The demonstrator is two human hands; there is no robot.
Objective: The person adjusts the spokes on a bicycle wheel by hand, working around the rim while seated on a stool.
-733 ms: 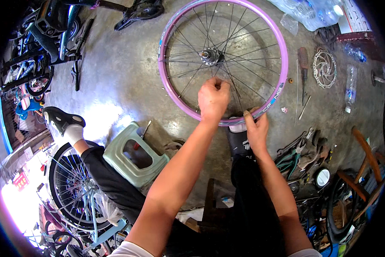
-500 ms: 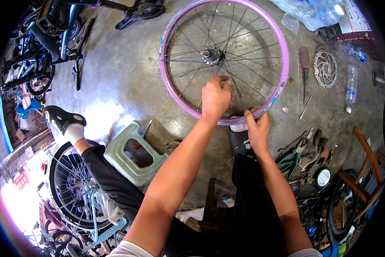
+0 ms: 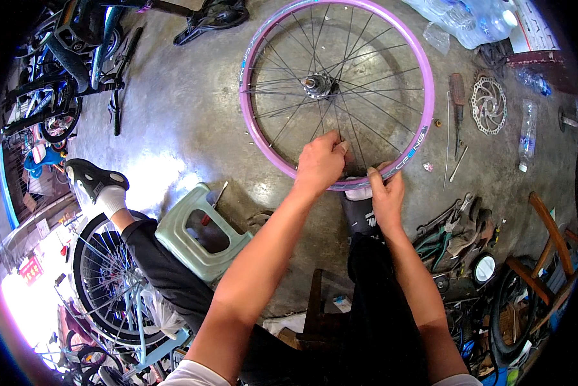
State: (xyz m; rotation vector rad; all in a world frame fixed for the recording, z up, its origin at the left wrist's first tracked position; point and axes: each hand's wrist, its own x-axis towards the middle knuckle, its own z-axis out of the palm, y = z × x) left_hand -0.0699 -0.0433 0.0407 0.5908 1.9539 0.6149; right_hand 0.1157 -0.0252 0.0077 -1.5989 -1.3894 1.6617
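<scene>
Left hand (image 3: 320,164) is curling its grip nearly closed, fingertips pinching at the spokes (image 3: 340,138) just inside the rim's 6 o'clock arc; can't tell which spoke or whether a nipple is between the fingers. Right hand (image 3: 387,196) is gripping the pink wheel rim (image 3: 424,96) from below at about 5 o'clock, thumb lying on the rim's top face, remaining fingers wrapping under and out of sight. The wheel is lying flat on the concrete floor (image 3: 180,128), hub (image 3: 317,85) sitting at 11 o'clock from the left hand, the near rim edge resting against the black shoe (image 3: 360,215) right under both hands. Open floor is running at 9 to 11 o'clock of the wheel. At 3 o'clock the room is tighter: a screwdriver (image 3: 457,93) and a brake disc (image 3: 488,105) are lying just beside the rim, with a plastic bottle (image 3: 527,138) farther out. A pile of hand tools (image 3: 453,228) is sitting at 4 o'clock, near the right forearm. A pale green stool (image 3: 199,238) is lying tipped at 8 o'clock, between the wheel and the outstretched left leg (image 3: 154,257).
</scene>
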